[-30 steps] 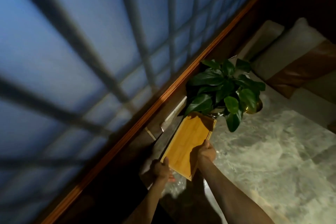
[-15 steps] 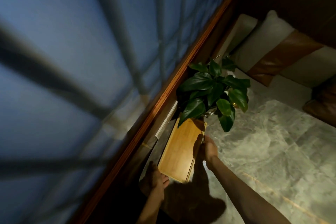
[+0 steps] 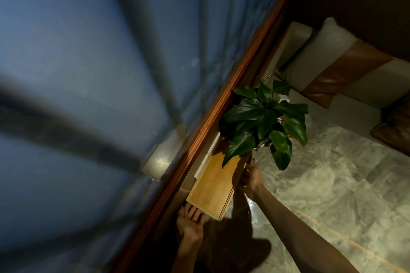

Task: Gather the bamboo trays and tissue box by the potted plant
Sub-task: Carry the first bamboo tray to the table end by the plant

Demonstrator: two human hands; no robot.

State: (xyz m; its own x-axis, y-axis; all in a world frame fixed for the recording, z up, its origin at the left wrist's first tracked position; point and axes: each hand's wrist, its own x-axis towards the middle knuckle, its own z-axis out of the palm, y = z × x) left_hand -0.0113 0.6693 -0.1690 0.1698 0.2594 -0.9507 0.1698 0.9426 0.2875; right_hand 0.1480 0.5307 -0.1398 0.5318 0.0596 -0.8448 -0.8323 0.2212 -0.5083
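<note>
Dim room: blue window [image 3: 88, 73] at left, wood sill [image 3: 221, 117], marble table [image 3: 332, 184], cushions [image 3: 346, 66] beyond.

Head view: right hand [image 3: 249, 180] curled on long right edge of tray [image 3: 213, 186], fingers closed over rim. Left hand [image 3: 190, 223] open, palm up, fingertips at tray's near short end; contact unclear. Tray beside sill, long axis pointing away toward plant [image 3: 264, 117], far end under leaves. Pot mostly hidden by leaves. Window blurred. Tissue box not made out.
</note>
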